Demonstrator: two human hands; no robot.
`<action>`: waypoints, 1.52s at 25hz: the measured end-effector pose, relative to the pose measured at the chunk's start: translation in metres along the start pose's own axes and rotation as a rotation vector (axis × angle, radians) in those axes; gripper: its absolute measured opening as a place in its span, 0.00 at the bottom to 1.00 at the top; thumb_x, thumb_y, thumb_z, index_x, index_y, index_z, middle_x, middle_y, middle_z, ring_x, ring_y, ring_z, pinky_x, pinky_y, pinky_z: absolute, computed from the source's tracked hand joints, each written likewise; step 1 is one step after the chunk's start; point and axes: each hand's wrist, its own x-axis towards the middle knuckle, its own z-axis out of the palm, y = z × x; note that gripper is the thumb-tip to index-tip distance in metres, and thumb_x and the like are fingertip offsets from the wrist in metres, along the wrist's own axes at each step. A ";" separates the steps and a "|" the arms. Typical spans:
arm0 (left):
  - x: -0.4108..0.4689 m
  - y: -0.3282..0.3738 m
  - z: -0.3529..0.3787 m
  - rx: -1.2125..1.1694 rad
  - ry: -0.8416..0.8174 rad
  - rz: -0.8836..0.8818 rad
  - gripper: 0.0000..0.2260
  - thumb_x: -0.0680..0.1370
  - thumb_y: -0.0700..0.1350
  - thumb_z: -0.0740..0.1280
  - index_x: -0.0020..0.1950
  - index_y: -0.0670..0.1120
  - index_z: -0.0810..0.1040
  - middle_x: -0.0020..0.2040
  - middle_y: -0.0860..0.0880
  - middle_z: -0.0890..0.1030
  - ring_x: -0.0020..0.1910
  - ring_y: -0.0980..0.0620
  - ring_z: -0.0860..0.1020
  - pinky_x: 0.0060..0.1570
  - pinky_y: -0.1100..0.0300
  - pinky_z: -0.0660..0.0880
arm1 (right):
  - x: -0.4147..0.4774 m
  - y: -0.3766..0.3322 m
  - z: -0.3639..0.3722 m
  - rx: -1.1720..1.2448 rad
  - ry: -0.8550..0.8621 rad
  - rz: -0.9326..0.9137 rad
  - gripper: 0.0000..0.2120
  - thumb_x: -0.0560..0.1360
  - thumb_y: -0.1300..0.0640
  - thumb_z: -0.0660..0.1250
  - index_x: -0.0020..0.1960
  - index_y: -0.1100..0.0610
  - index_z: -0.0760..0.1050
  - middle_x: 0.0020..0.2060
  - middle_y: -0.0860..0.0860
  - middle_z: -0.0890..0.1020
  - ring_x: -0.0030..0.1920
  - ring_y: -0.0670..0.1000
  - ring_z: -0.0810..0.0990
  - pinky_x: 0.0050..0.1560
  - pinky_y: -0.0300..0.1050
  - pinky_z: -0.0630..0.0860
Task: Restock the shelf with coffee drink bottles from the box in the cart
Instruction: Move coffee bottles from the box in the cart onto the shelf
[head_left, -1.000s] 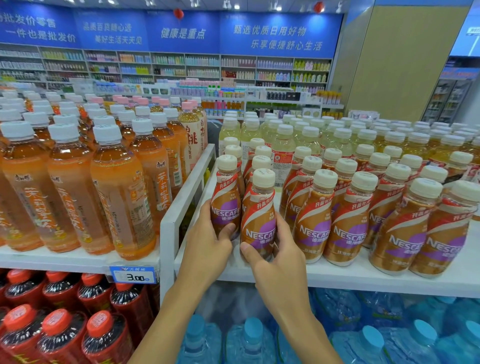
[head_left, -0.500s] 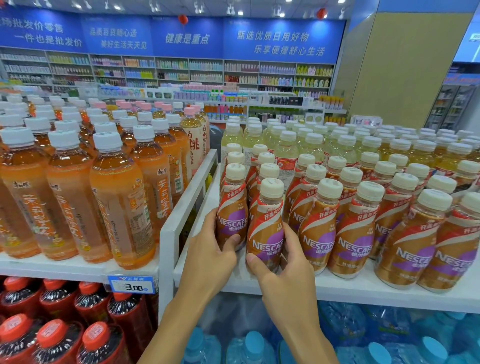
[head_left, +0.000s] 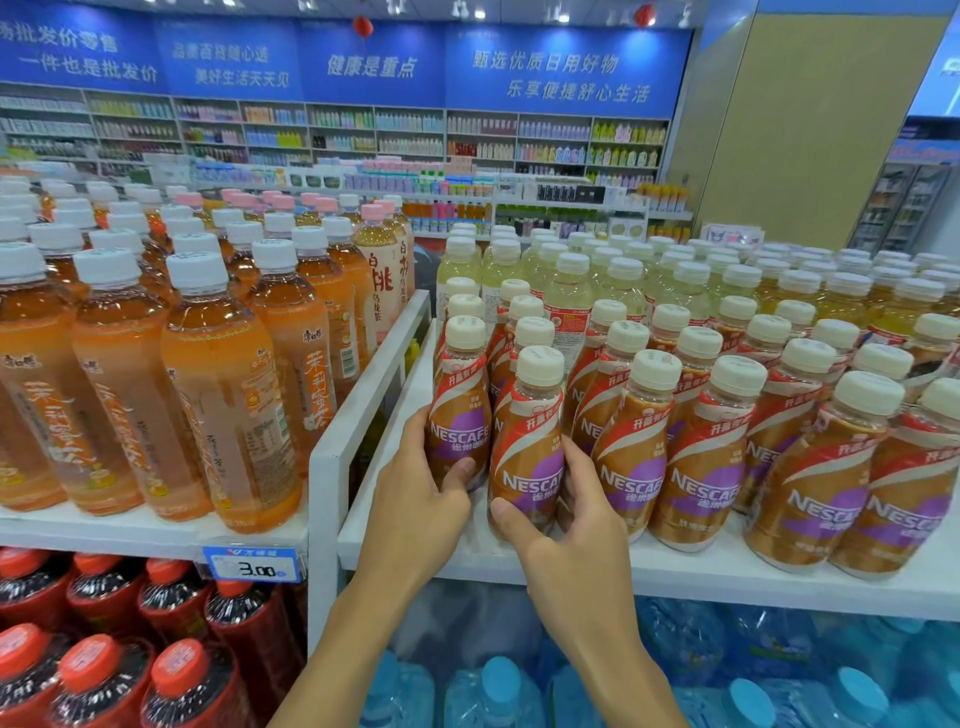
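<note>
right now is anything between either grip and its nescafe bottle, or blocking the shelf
Nothing visible. The left grip holds the rear Nescafe bottle, the right grip the front Nescafe bottle, both at the shelf's front.

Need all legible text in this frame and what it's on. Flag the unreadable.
"NESCAFE": coffee bottles, label
"开盖有奖": red band on the same labels
"3.00": price tag on the shelf edge
"健康是重点": blue wall banner
"甄选优质日用好物 乐享便捷舒心生活": same banner, further right
"一件也是批发价": same banner, far left
"白桃乌龙茶": pink-capped bottle
"茉莉蜜茶": orange tea bottles
Unreadable: label fine print, the far shelves' products.
</note>
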 end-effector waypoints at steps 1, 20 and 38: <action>0.000 0.000 0.000 -0.002 0.000 0.002 0.29 0.79 0.44 0.71 0.77 0.55 0.64 0.68 0.56 0.76 0.65 0.57 0.75 0.62 0.61 0.72 | 0.000 0.000 0.000 0.006 -0.006 -0.003 0.35 0.69 0.51 0.77 0.72 0.37 0.67 0.64 0.35 0.78 0.66 0.40 0.76 0.67 0.50 0.76; -0.032 0.005 -0.018 -0.329 0.044 -0.003 0.24 0.82 0.50 0.66 0.77 0.54 0.66 0.72 0.60 0.72 0.70 0.62 0.71 0.70 0.57 0.70 | -0.016 -0.018 0.006 0.091 -0.085 -0.018 0.33 0.67 0.59 0.82 0.66 0.44 0.72 0.56 0.38 0.82 0.57 0.37 0.81 0.57 0.38 0.80; -0.046 0.003 -0.027 -0.348 0.013 0.002 0.23 0.73 0.42 0.77 0.67 0.50 0.78 0.58 0.53 0.84 0.57 0.58 0.82 0.51 0.65 0.79 | -0.036 -0.015 0.002 -0.092 0.037 -0.169 0.23 0.73 0.57 0.77 0.64 0.46 0.75 0.57 0.39 0.78 0.57 0.43 0.79 0.55 0.41 0.79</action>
